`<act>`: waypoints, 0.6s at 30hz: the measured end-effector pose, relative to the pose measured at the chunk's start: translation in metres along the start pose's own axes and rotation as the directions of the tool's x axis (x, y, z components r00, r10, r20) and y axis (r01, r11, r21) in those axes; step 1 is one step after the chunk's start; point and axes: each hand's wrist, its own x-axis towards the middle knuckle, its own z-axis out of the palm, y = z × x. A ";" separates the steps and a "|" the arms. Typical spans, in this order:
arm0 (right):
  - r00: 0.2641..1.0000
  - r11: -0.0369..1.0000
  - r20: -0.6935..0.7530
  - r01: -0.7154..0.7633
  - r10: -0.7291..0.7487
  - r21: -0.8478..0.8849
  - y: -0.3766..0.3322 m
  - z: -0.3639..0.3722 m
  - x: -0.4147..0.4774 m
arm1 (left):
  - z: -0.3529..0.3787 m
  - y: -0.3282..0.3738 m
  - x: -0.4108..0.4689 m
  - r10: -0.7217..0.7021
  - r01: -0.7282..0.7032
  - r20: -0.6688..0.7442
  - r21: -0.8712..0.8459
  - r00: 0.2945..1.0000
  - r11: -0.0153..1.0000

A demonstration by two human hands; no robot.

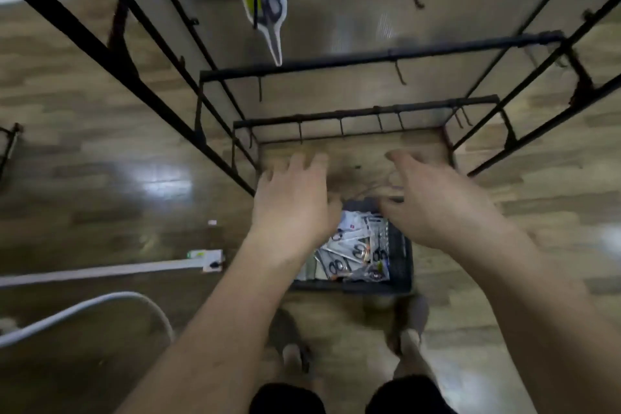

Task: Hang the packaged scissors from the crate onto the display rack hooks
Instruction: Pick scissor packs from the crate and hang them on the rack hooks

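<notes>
A dark crate (400, 265) stands on the floor in front of my feet, holding several packaged scissors (353, 252). One packaged pair of scissors (263, 7) with a blue card hangs on a hook of the black display rack (386, 55) at the top. My left hand (292, 205) and my right hand (440, 205) are both stretched out above the crate, fingers spread and relaxed, holding nothing. The hands are blurred and hide the crate's far end.
The rack has several bare hooks on its bars (339, 129). A white strip with a plug (205, 260) lies on the wooden floor at the left, and a curved white tube (100, 306) is at the lower left. My feet (410, 323) stand behind the crate.
</notes>
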 end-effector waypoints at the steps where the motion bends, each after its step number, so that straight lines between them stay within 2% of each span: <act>1: 1.000 1.000 0.029 0.007 -0.007 0.002 0.005 0.021 0.019 | 0.026 -0.005 0.011 -0.028 0.029 0.028 -0.033 0.999 0.999; 7: 0.957 0.997 0.282 0.075 -0.071 -0.004 0.050 0.195 0.141 | 0.233 -0.040 0.070 -0.195 0.249 0.268 -0.186 0.944 0.950; 13: 0.854 1.000 0.520 -0.004 0.010 -0.012 0.125 0.410 0.236 | 0.453 -0.079 0.123 -0.274 0.394 0.502 -0.148 0.820 0.907; 18: 0.746 0.998 0.663 -0.067 0.060 -0.015 0.160 0.576 0.292 | 0.603 -0.118 0.153 -0.342 0.532 0.622 -0.145 0.705 0.834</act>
